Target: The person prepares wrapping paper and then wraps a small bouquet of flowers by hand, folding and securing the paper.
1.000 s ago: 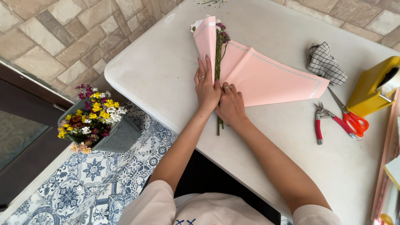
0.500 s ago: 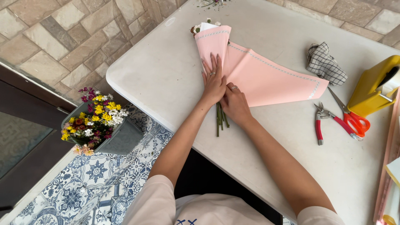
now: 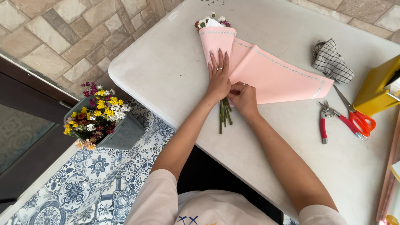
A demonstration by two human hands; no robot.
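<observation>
Left hand pressed flat on pink wrapping paper, fingers spread. Right hand pinches the paper's lower fold beside it. Flower stems protrude below the paper.

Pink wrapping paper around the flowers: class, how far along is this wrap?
Done: the left flap of the pink paper is folded over the flowers. In hand: left hand presses that fold flat; right hand pinches paper near the stems. Left: the right side lies unfolded on the table.
</observation>
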